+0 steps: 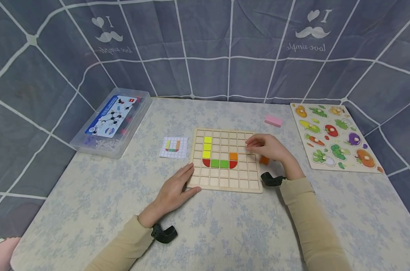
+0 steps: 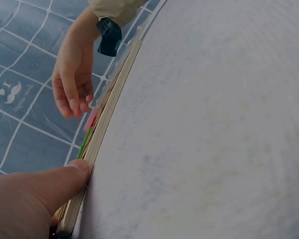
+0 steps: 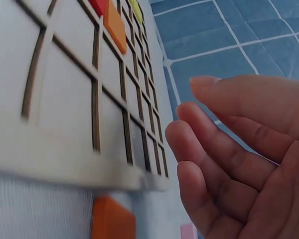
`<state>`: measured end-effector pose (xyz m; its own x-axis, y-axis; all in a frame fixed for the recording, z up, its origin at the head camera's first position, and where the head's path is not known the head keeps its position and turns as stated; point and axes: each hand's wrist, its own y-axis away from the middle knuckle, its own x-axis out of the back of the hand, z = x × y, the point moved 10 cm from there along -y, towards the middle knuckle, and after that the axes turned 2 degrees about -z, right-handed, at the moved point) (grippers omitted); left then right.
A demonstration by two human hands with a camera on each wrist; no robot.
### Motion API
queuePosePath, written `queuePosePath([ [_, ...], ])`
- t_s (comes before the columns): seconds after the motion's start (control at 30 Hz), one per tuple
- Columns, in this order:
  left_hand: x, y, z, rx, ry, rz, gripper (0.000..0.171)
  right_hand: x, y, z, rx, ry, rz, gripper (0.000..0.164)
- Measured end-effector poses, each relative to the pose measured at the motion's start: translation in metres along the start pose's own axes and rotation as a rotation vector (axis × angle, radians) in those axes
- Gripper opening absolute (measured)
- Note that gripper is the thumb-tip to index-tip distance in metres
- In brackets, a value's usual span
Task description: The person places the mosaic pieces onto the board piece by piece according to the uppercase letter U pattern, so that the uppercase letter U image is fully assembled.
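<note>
My left hand [image 1: 172,192] rests at the near left corner of a wooden grid board [image 1: 221,183], its thumb along the front edge and fingers at the left edge. On the board stand a column of yellow squares [image 1: 207,147], green squares [image 1: 220,163] between two red rounded corner pieces [image 1: 206,163], and an orange square [image 1: 233,156] above the right red one. Over the board's right edge hovers my right hand [image 1: 269,146], fingers loosely curved, nothing between them in the right wrist view. Orange blocks [image 1: 264,160] lie beside the board, partly hidden under that hand.
A pattern card [image 1: 173,147] with a coloured U shape lies left of the board. Behind it on the right is a pink block [image 1: 273,121]. A vegetable puzzle board [image 1: 340,139] lies far right, a clear plastic box [image 1: 113,122] far left. Tile-patterned cloth [image 1: 208,45] hangs behind.
</note>
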<state>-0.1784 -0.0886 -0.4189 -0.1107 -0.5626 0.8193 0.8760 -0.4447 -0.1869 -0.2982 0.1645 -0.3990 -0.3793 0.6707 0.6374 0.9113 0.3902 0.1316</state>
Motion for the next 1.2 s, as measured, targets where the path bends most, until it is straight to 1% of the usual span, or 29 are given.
queuePosePath([
  [0.17, 0.000, 0.001, -0.001, 0.011, 0.015, -0.003, 0.070, 0.014, 0.011, 0.010, -0.013, 0.056, 0.023, 0.028],
  [0.37, -0.001, 0.001, -0.002, 0.017, 0.016, -0.011, 0.070, 0.020, 0.020, 0.021, -0.019, 0.078, 0.028, 0.028],
  [0.47, -0.001, 0.001, -0.003, 0.025, 0.019, -0.017, 0.071, 0.021, 0.023, 0.025, -0.025, 0.073, 0.028, 0.029],
  [0.67, -0.001, 0.001, -0.001, 0.020, 0.014, -0.013, 0.070, 0.020, 0.029, 0.031, -0.023, 0.074, 0.036, 0.026],
  [0.8, -0.001, 0.001, -0.001, 0.019, 0.015, -0.011, 0.070, 0.019, 0.032, 0.034, -0.023, 0.066, 0.037, 0.029],
  [1.0, -0.001, 0.000, -0.002, 0.030, 0.019, -0.021, 0.069, 0.018, 0.033, 0.039, -0.024, 0.037, 0.029, 0.032],
  [1.2, -0.002, 0.000, -0.001, 0.019, 0.014, -0.015, 0.070, 0.017, 0.033, 0.045, -0.024, -0.002, 0.019, 0.031],
])
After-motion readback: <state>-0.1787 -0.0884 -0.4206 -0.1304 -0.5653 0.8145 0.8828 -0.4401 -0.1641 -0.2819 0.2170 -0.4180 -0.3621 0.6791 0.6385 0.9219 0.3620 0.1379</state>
